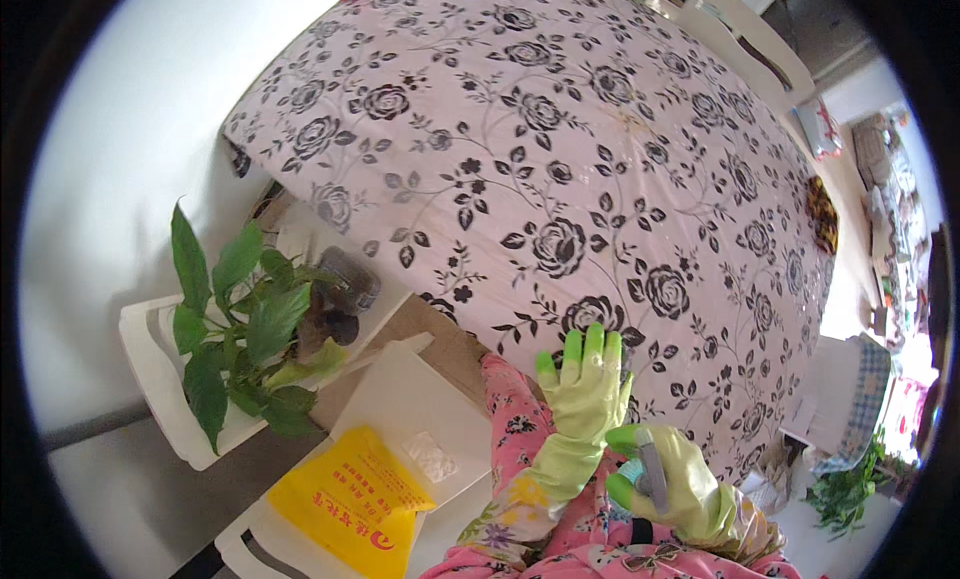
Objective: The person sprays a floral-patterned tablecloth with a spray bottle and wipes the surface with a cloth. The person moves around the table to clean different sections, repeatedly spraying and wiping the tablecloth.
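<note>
Both my hands wear light green rubber gloves with brighter green fingertips and flowered cuffs. My left hand (586,384) lies on the near edge of a pink tablecloth (480,219) printed with black roses, back of the hand up, fingers extended and thumb apart. It holds nothing that I can see. To its right and closer to my body, my right hand (671,478) grips a spray bottle. The grey trigger head (651,470) and a bit of its blue-green body show between the fingers; the rest is hidden by the glove.
A yellow plastic bag (356,496) bearing print lies on a white chair (409,387) at left. Beyond it a leafy potted plant (251,339) stands on another chair. A chair with a blue checked cover (862,402) is at right, above green foliage (844,489).
</note>
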